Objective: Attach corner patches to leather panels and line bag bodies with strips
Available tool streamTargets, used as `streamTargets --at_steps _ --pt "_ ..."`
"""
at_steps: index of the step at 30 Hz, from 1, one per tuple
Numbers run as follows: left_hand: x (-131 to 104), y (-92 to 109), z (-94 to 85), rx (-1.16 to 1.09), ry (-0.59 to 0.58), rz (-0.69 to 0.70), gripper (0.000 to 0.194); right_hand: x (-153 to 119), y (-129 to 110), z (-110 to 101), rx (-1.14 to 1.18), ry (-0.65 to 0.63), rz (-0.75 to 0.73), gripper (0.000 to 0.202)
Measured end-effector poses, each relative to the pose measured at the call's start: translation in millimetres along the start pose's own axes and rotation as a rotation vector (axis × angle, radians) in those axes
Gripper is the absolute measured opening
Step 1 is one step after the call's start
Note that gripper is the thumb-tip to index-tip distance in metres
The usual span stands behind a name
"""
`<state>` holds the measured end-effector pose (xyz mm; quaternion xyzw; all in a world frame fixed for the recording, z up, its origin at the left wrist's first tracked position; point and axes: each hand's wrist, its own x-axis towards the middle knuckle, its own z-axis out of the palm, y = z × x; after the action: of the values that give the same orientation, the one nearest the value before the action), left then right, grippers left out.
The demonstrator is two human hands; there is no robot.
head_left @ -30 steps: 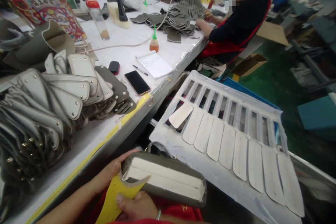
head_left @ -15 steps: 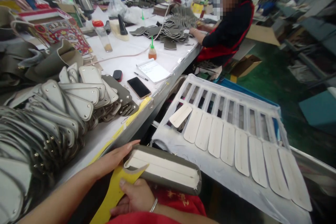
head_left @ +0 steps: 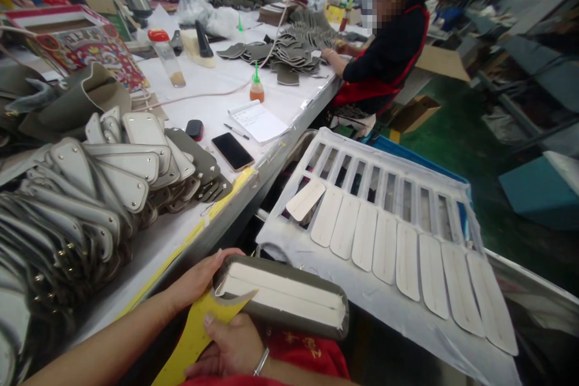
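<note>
A thick block with a grey-green cover and a cream-white face point(head_left: 284, 295) lies low in the middle of the view, near my lap. My left hand point(head_left: 203, 277) rests at its upper left corner, fingers curving over the edge and partly hidden behind it. In my right hand point(head_left: 235, 341) is a yellow curved sheet point(head_left: 192, 335), gripped between thumb and fingers. The sheet's pointed tip overlaps the left end of the block's cream face. A bracelet circles my right wrist.
Grey-white straps point(head_left: 90, 193) are piled on the table at left. A phone point(head_left: 233, 151), notepad point(head_left: 257, 121) and glue bottle point(head_left: 257, 89) lie beyond. White pieces point(head_left: 384, 247) line a slatted rack point(head_left: 275, 223) at right. A person point(head_left: 389, 42) works farther back.
The camera view has shifted slightly, so the table and rack appear farther left. Both hands keep nearly the same hold on the block and the yellow sheet.
</note>
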<state>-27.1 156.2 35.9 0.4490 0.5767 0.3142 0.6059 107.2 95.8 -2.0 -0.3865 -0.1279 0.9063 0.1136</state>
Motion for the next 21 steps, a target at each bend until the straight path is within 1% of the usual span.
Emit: streamTargets --at_steps 3,8,13,17,21 --pt "4 -2 -0.6 -0.016 0.013 -0.008 0.058 2 -1 1 0.024 0.006 -0.013 0.083" --pt "8 -13 -6.1 -0.017 0.07 -0.028 0.055 7 -5 6 0.031 0.02 -0.009 0.088" --pt "9 -21 -8.2 -0.045 0.082 -0.074 0.054 1 -14 9 0.041 -0.051 -0.001 0.082" --pt "9 -17 -4.3 -0.03 0.088 -0.044 0.053 4 -10 7 0.071 -0.006 0.008 0.086" --pt "10 -13 0.5 -0.008 0.089 -0.016 0.054 12 -3 3 0.079 0.04 0.012 0.084"
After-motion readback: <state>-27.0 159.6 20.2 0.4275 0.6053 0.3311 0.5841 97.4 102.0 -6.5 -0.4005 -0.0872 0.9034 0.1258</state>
